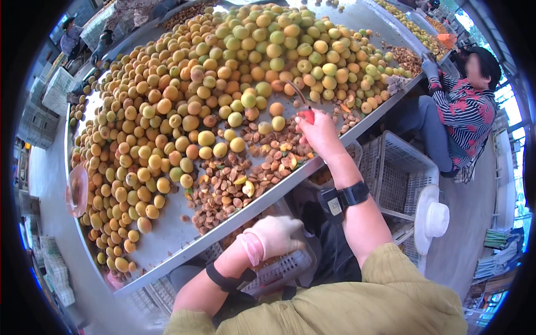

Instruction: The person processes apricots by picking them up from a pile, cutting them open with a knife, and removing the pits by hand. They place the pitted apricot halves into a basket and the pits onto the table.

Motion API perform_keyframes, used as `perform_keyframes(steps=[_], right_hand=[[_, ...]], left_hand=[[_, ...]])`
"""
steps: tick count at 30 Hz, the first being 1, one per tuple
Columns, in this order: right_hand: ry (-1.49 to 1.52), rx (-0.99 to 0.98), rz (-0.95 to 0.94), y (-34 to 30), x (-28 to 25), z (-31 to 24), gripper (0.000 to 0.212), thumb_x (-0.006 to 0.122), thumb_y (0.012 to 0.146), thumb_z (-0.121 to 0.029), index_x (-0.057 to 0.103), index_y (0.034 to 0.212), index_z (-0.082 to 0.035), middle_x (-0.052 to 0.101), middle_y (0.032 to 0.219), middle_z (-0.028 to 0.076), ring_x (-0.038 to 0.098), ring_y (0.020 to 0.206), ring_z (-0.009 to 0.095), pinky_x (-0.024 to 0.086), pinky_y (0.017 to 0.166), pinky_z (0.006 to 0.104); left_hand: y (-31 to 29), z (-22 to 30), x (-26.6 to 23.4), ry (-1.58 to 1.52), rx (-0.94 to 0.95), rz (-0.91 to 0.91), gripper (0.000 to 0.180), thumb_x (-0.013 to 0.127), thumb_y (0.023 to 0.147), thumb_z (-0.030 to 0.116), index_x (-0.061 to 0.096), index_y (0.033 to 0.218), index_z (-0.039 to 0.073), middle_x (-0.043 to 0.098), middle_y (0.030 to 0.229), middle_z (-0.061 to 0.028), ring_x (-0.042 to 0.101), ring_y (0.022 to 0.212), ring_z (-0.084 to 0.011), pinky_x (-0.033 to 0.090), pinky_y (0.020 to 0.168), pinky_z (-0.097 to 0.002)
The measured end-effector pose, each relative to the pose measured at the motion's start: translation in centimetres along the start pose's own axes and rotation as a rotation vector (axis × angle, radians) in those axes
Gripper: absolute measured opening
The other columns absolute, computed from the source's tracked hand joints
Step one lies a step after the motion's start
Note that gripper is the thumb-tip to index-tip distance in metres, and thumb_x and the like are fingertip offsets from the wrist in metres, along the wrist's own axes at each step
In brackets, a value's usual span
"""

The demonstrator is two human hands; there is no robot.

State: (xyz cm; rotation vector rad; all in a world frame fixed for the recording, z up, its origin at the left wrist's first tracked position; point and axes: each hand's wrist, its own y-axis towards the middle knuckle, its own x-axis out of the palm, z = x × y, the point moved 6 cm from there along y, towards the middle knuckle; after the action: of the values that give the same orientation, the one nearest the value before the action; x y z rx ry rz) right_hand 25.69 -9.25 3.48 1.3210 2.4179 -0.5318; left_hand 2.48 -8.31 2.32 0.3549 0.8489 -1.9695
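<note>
My right hand [322, 134] is closed around the red handle of a curved knife [306, 115]. Its thin blade points up and to the left over the pile of apricots [195, 95], which are yellow, orange and greenish. My left hand [273, 237], in a pale glove with a pink cuff, is held below the table's near edge, over a grey plastic crate [285, 273]. Its fingers curl inward, and whatever is in them is hidden. Brown apricot pits [220, 195] and a few cut pieces of fruit [248, 188] lie between the pile and the edge.
A raised metal rim [251, 206] bounds the table before me. On the right stand an open grey crate [410, 173] and a white stool-like object [431, 219]. A person in a striped, flowered top [466, 114] sits farther along the table. A pinkish basin [77, 190] is at the left edge.
</note>
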Motion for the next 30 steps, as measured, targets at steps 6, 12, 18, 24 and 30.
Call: perform_keyframes(steps=[6,12,18,24,30], right_hand=[[0.109,0.131,-0.109,2.1,0.5,-0.5,0.028,0.062,0.094,-0.024,0.058,0.111,-0.002,0.066,0.086,0.007,0.066,0.062,0.014,0.051,0.047,0.0262],[-0.42,0.045,-0.04,8.7,3.4,-0.4,0.039,0.067,0.088,-0.035,0.062,0.11,-0.003,0.07,0.096,0.018,0.069,0.089,0.031,0.055,0.078,0.0403],[-0.387,-0.235,-0.192,8.1,5.7,-1.3,0.041,0.071,0.082,-0.03,0.064,0.115,-0.007,0.069,0.104,0.018,0.066,0.098,0.033,0.051,0.087,0.0391],[0.092,-0.367,-0.38,0.0,3.1,-7.3,0.043,0.071,0.088,-0.014,0.059,0.128,-0.005,0.065,0.104,0.001,0.059,0.097,0.01,0.048,0.086,0.0261],[0.263,-0.33,-0.429,-9.2,6.3,-8.5,0.039,0.066,0.091,-0.003,0.058,0.129,-0.001,0.066,0.111,0.004,0.06,0.102,0.01,0.049,0.092,0.0255]], left_hand=[[-1.6,1.3,-2.4,-0.535,0.078,-0.082,0.048,0.07,0.089,0.032,0.06,0.128,0.006,0.067,0.106,-0.0139,0.066,0.096,-0.017,0.054,0.084,-0.0314],[-2.7,-0.7,-6.3,-1.062,0.19,0.332,0.05,0.069,0.091,0.035,0.06,0.124,-0.002,0.064,0.111,-0.0087,0.061,0.103,-0.0162,0.048,0.094,-0.0315],[-3.1,-3.6,-7.6,-1.321,0.139,0.591,0.048,0.066,0.092,0.034,0.058,0.123,-0.002,0.063,0.108,-0.0091,0.062,0.098,-0.0173,0.05,0.09,-0.0315],[-4.1,-6.4,-10.0,-1.373,0.158,0.985,0.055,0.059,0.097,0.029,0.041,0.139,-0.002,0.056,0.119,-0.0099,0.061,0.098,-0.0182,0.051,0.087,-0.0339],[-4.5,-5.9,-10.2,-1.387,0.295,0.89,0.065,0.066,0.093,0.021,0.034,0.144,-0.002,0.053,0.129,-0.0154,0.063,0.105,-0.0219,0.055,0.089,-0.0361]])
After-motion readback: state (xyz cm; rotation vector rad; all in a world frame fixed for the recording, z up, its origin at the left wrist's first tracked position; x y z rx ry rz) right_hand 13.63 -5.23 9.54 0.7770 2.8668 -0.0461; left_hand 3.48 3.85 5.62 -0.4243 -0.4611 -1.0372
